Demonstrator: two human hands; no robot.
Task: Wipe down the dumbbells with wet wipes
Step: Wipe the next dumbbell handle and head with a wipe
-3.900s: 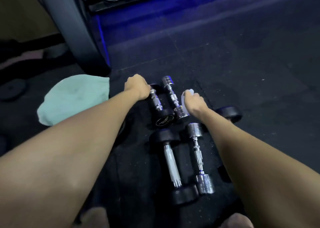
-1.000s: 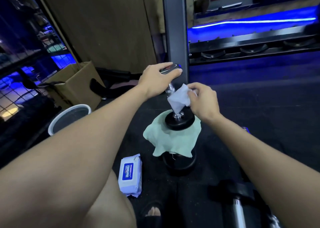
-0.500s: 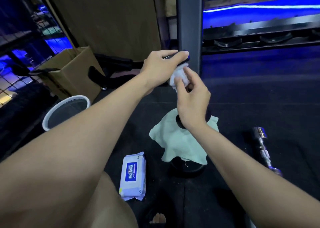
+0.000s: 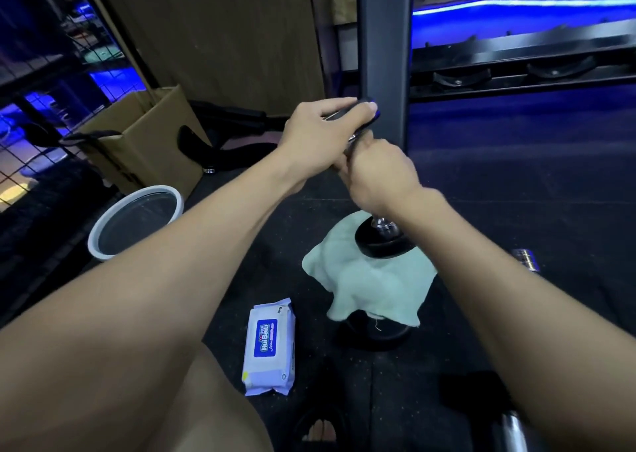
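Note:
A dumbbell (image 4: 380, 241) with black ends and a chrome handle stands upright on a pale green cloth (image 4: 371, 286) draped over another black weight (image 4: 375, 334). My left hand (image 4: 320, 135) grips the dumbbell's top end. My right hand (image 4: 378, 173) is closed around the handle just below; the wet wipe is hidden inside its grip. A pack of wet wipes (image 4: 270, 346) lies on the floor to the left of the cloth.
A white-rimmed bin (image 4: 134, 221) and a cardboard box (image 4: 144, 142) stand at the left. A dark rack post (image 4: 383, 56) rises right behind my hands. Other dumbbells lie at the right (image 4: 525, 259) and bottom right (image 4: 509, 427). My sandalled foot (image 4: 320, 431) is below.
From the dumbbells lying on the floor, one dumbbell now stands upright on the cloth. In the last second my right hand closed fully around its handle, hiding the white wipe.

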